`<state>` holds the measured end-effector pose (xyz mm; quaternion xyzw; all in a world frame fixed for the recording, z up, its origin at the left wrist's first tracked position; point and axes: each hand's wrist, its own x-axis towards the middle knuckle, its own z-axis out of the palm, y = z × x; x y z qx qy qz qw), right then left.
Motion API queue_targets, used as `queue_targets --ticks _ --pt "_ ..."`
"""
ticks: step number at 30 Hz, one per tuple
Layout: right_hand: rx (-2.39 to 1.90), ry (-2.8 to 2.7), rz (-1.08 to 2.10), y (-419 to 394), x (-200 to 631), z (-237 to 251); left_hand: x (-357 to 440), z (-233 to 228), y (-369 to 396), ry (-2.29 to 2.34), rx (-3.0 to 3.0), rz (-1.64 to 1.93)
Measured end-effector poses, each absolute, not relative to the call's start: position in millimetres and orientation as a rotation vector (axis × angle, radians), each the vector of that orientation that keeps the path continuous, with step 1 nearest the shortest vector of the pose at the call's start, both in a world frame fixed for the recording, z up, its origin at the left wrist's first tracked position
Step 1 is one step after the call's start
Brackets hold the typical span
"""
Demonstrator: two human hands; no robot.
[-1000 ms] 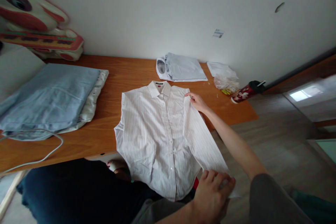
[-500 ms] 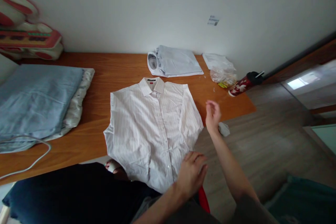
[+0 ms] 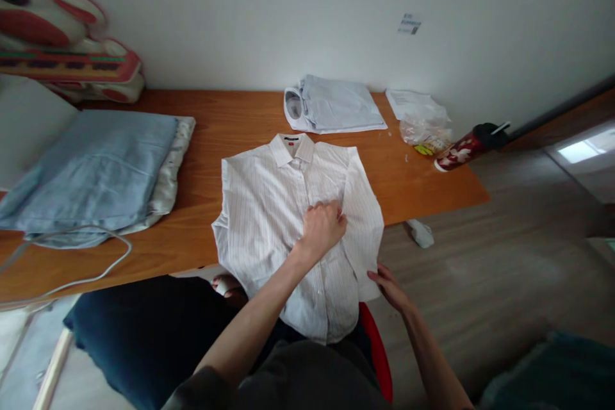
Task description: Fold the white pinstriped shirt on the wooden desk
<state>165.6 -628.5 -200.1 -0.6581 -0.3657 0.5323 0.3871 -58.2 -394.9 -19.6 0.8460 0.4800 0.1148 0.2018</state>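
A white pinstriped shirt [image 3: 269, 205] lies buttoned and face up on the wooden table [image 3: 202, 134], its hem hanging over the near edge. Its right sleeve [image 3: 365, 218] is folded in along the side. My left hand [image 3: 323, 229] rests on the shirt's middle with fingers curled into the fabric beside the sleeve. My right hand [image 3: 388, 286] is at the lower end of that sleeve, fingertips pinching its edge past the table's front edge.
A folded light-blue shirt [image 3: 334, 106] lies at the back. Blue folded cloth [image 3: 91, 173] and a white cable [image 3: 72, 282] are on the left. A plastic bag [image 3: 423, 131] and a red bottle [image 3: 464, 147] are at the right end. Dark cloth [image 3: 144, 333] hangs below.
The right sleeve, stretched out off the table a second ago, is folded in. My left hand moved from the cuff up onto the shirt; my right hand dropped from the shoulder to the sleeve's end.
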Motion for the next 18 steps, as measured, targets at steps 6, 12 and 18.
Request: queue_targets --ticks 6,12,18 --pt "-1.66 -0.673 1.515 -638.0 176.8 -199.6 -68.9 -21.9 -408.9 1.415 2.201 0.579" --pt "-1.826 -0.601 1.373 -638.9 171.2 -202.6 -110.3 -30.8 -473.3 1.21 1.888 1.094" --pt "-1.798 -0.473 1.502 -648.8 169.8 -201.8 -186.9 -102.4 -551.2 1.296 1.455 1.358"
